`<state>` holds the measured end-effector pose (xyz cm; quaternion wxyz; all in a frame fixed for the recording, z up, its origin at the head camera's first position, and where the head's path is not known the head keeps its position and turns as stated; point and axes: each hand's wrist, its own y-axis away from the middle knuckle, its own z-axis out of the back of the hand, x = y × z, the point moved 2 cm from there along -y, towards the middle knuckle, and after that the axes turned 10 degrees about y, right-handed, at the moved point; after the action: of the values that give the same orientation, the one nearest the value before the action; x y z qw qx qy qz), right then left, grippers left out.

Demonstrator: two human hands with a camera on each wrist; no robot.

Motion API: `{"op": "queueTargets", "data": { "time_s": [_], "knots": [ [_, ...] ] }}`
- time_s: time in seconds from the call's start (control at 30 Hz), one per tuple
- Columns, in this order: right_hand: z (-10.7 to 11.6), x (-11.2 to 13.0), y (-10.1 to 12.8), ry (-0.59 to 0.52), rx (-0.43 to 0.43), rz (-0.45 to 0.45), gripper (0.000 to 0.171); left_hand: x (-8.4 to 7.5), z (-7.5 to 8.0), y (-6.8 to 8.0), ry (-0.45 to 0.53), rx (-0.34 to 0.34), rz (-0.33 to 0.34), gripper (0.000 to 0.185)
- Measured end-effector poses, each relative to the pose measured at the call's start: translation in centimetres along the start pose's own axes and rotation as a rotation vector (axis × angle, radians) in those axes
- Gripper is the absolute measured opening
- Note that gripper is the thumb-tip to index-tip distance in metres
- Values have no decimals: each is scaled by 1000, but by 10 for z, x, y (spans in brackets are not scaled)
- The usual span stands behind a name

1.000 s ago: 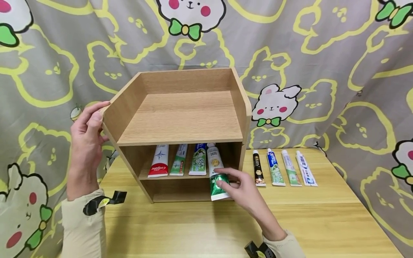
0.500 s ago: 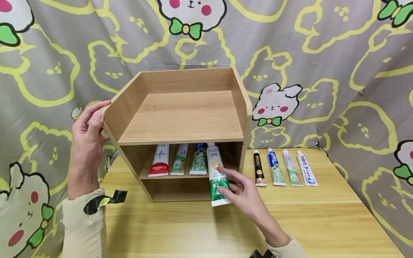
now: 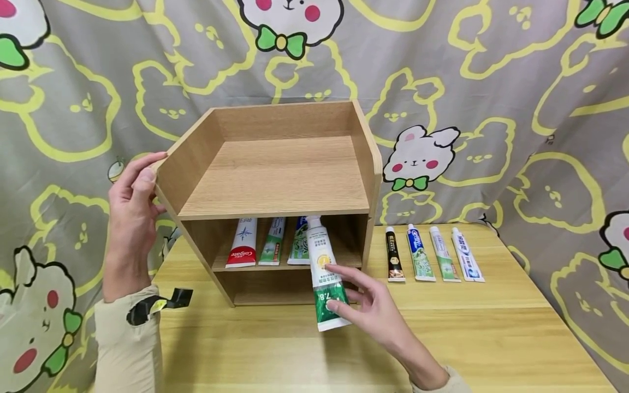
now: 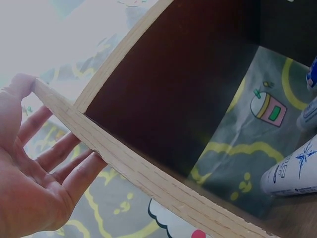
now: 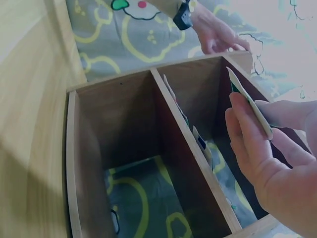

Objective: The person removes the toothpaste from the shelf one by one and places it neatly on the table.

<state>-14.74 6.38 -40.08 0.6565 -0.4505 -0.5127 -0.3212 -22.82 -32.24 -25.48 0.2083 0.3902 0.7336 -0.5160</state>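
Observation:
My left hand (image 3: 130, 224) grips the upper left side panel of a wooden desktop shelf (image 3: 280, 177), thumb and fingers on either side of the panel's edge (image 4: 124, 166) in the left wrist view. Between thumb and fingers, my right hand (image 3: 378, 314) pinches a white toothpaste tube (image 3: 321, 259) with a green lower end. That tube slants out in front of the middle compartment, cap end toward the shelf; the right wrist view shows it edge-on (image 5: 251, 103). Inside lie a red-and-white Colgate tube (image 3: 242, 252), a green-and-white tube (image 3: 273, 244) and a blue-and-green tube (image 3: 297, 248), partly covered by the held one.
On the wooden table (image 3: 467, 338), right of the shelf, several tubes lie in a row: a black one (image 3: 394, 255), a blue-and-green one (image 3: 420, 254) and paler ones (image 3: 444, 255). Below the tubes is a lower compartment (image 3: 275, 287). A patterned curtain (image 3: 491, 98) hangs behind.
My right hand has drawn the green-and-white toothpaste tube forward out of the middle compartment and slightly left, uncovering more of it. The left hand stays on the shelf's side panel.

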Motion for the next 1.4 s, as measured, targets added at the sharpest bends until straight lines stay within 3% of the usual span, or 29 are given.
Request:
{"op": "queueTargets", "data": {
  "time_s": [0.2,0.53,0.83,1.4],
  "knots": [
    [-6,3,5,-59,84,13,59,0,1,0,5,-6,1,35],
    [-11,13,15,-57,148,118,54,0,0,-1,-3,-7,1,35],
    [-4,21,24,33,108,115,52,-1,-1,-1,-21,-10,1,35],
    [21,41,35,187,-22,306,53,-2,-1,1,-38,-15,1,35]
  ]
}}
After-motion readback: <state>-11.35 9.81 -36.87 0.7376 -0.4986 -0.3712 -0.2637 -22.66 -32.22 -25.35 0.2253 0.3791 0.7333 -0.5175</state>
